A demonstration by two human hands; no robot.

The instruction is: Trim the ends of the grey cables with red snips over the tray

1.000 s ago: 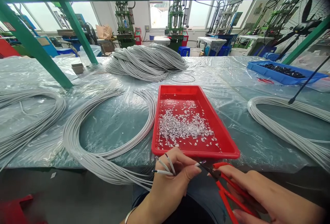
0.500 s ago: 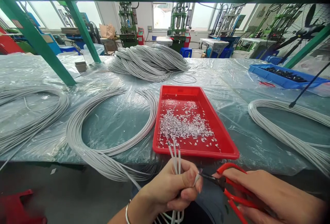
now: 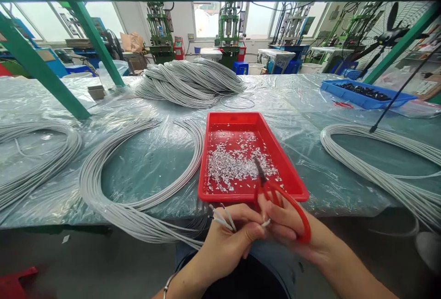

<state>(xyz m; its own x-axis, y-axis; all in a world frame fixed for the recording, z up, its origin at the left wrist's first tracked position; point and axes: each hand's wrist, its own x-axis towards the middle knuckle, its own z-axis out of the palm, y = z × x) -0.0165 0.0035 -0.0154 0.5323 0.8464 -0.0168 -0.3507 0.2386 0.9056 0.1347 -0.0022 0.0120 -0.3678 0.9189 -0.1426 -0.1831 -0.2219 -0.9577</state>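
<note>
My left hand (image 3: 232, 239) is closed around several white cables (image 3: 222, 220), whose cut ends stick up past the knuckles. One cable end (image 3: 266, 222) pokes out between its thumb and forefinger. My right hand (image 3: 289, 225) is closed on red-handled scissors (image 3: 305, 223), and the dark blades point up and away over the tray. Its fingertips meet the cable end at my left hand; whether they pinch it is hard to see. Just beyond both hands sits a red tray (image 3: 287, 163) with many small silvery scraps (image 3: 230, 166) scattered inside.
Coiled white cables (image 3: 91, 184) lie left of the tray, with another coil (image 3: 347, 152) at right. A large cable pile (image 3: 189, 83) is behind. A blue tray (image 3: 365, 99) holds black parts. Green posts (image 3: 98, 44) rise from the plastic-covered table (image 3: 292, 120).
The scissors' blades have swung from pointing at the cable end to pointing forward over the tray. My right hand has moved left against my left hand. The view has shifted slightly right.
</note>
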